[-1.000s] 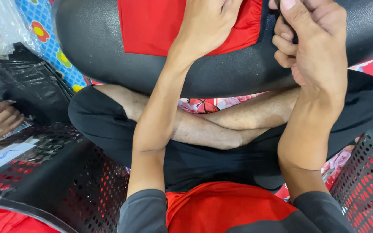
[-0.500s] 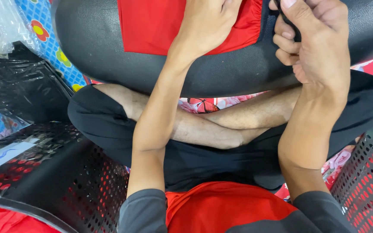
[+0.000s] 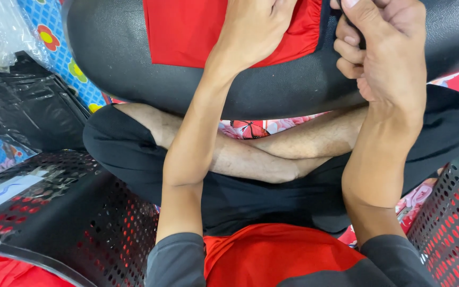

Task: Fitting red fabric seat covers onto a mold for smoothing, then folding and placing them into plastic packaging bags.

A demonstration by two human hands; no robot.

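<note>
A red cloth (image 3: 187,32) lies on a black padded board (image 3: 293,87) across my crossed legs. My left hand (image 3: 253,32) presses down on the cloth's right part, holding it; its fingertips are cut off by the top edge. My right hand (image 3: 386,50) is curled at the board's upper right, thumb and fingers pinched on a small black piece of cloth (image 3: 353,25) beside the red cloth's edge. Most of that black piece is hidden inside the hand.
A black perforated basket (image 3: 81,212) with red cloth inside stands at my left knee, and another one (image 3: 452,223) at my right. Black plastic wrap (image 3: 22,117) and clear bags (image 3: 1,32) lie at the left on a flowered mat (image 3: 54,42).
Another person's hand at the left edge, over the black basket, has pulled out of view. My own two hands have hardly moved.
</note>
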